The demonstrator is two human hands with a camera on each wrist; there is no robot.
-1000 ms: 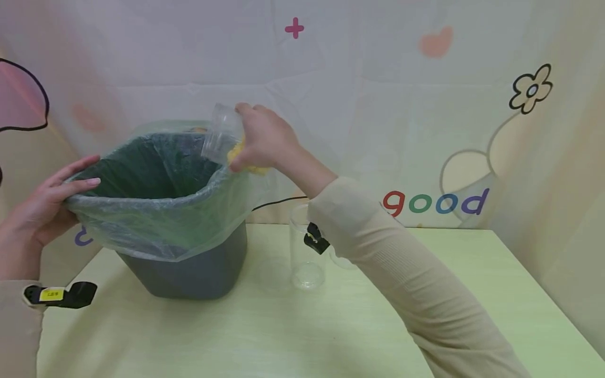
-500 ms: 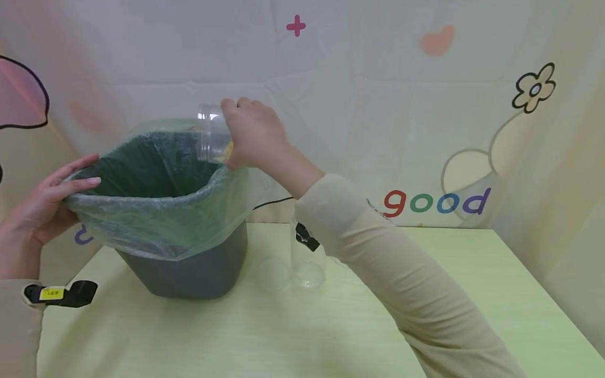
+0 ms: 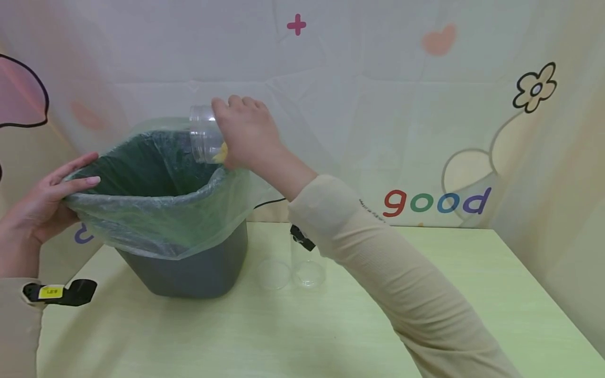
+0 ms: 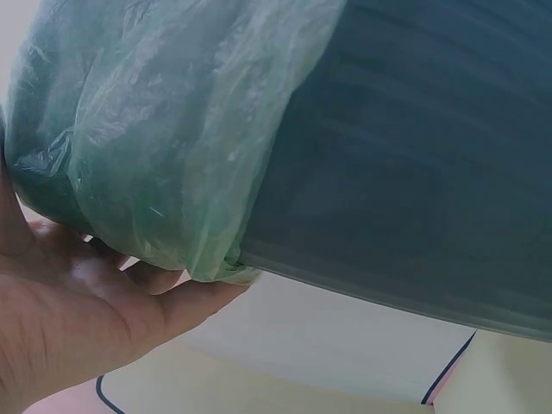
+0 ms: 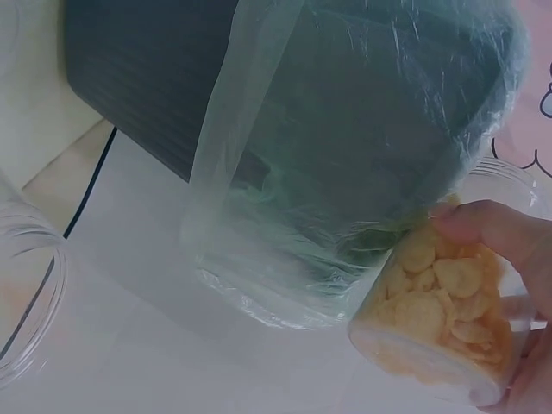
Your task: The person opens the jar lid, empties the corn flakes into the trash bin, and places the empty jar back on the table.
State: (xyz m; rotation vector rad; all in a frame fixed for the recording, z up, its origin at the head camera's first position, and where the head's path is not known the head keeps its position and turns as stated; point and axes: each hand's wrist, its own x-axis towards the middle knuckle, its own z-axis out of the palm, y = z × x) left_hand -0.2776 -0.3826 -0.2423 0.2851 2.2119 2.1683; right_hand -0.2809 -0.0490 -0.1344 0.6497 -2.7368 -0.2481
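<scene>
My left hand (image 3: 47, 202) grips the left rim of a grey trash bin (image 3: 198, 275), which tilts and is lined with a translucent green bag (image 3: 160, 226). In the left wrist view the fingers (image 4: 194, 302) lie against the bag's folded edge. Over the bin's right rim my right hand (image 3: 248, 128) holds a clear plastic jar (image 3: 200, 134) on its side, mouth toward the opening. Yellowish round chips (image 5: 440, 302) lie in the jar toward its base. What lies deep in the bin is hidden.
A tall clear jar (image 3: 308, 270) stands on the pale green table (image 3: 302, 336), partly behind the right sleeve. Beside it lies a clear round lid (image 3: 274, 274). A dark cable (image 3: 269, 202) runs behind, in front of a printed backdrop (image 3: 359, 131).
My right hand has moved left with the jar and tipped it from a slant to nearly level, its mouth now over the bin. The left hand and bin have barely moved.
</scene>
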